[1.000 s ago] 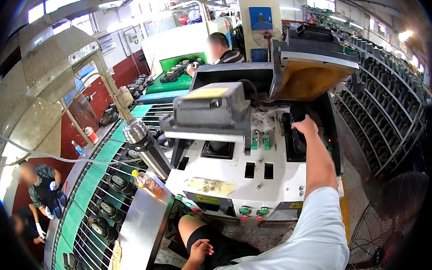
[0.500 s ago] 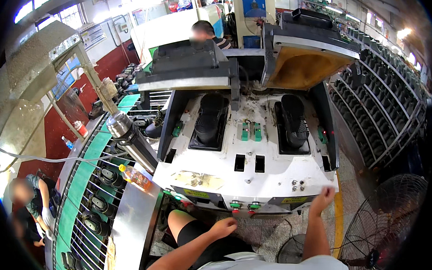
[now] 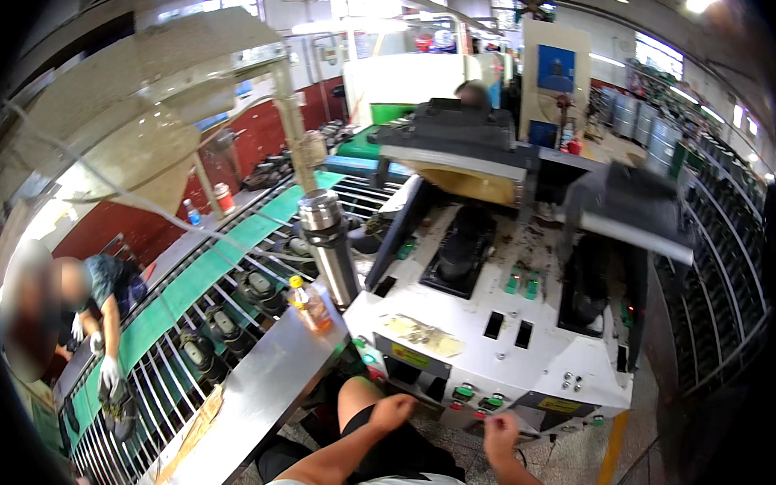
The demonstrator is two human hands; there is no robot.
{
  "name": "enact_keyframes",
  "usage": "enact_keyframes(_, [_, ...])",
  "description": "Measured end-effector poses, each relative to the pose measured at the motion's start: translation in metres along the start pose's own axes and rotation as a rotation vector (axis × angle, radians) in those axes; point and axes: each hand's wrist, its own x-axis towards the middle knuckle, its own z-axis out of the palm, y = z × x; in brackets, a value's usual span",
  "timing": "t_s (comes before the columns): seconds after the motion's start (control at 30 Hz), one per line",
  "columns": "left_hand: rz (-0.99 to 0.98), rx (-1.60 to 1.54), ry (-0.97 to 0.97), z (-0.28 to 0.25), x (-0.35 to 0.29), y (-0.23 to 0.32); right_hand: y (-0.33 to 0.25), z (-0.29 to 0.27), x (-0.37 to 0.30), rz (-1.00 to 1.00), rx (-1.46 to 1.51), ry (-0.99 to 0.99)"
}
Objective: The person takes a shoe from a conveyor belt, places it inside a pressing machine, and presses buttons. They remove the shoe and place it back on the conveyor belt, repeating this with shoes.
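My left hand [image 3: 392, 411] is loosely closed above my thigh, just in front of the press, with nothing visible in it. My right hand [image 3: 501, 435] is also closed, near the green and red push buttons [image 3: 465, 392] on the front panel; contact cannot be made out. The white press [image 3: 436, 325] has two stations. A black shoe [image 3: 467, 241] stands at the left one under a raised lid [image 3: 451, 159] with a brown pad. At the right one, another black shoe [image 3: 588, 275] is partly hidden by a lower lid [image 3: 633, 208].
A steel flask [image 3: 328, 240] and an orange drink bottle [image 3: 309, 304] stand on the metal bench [image 3: 255, 383]. Shoes [image 3: 223, 326] lie on the roller conveyor [image 3: 170, 355]. There, a co-worker's gloved hand [image 3: 110, 374] holds a shoe [image 3: 120, 414]. Shoe racks [image 3: 712, 254] line the right.
The view has swung left. The right lid has come down over its shoe. My right hand has moved lower and inward, nearer the front buttons. My left hand remains closed.
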Motion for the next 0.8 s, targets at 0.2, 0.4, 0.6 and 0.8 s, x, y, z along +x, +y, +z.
enact_keyframes(0.2, [-0.546,0.394,0.88,-0.19,-0.132,-0.146,-0.111,0.164,0.091,-0.396,0.122,-0.198])
enact_keyframes(0.4, [-0.724,0.691,1.187,-0.261,-0.244,-0.182,-0.162,0.276,0.265,-0.564,-0.354,0.084])
enact_keyframes(0.6, [-0.652,0.661,1.246,-0.251,-0.236,-0.17,-0.203,0.268,0.351,0.097,-0.83,-0.164])
enact_keyframes(0.8, [-0.615,0.616,1.249,-0.255,-0.243,-0.169,-0.182,0.286,0.327,0.328,-0.887,-0.052])
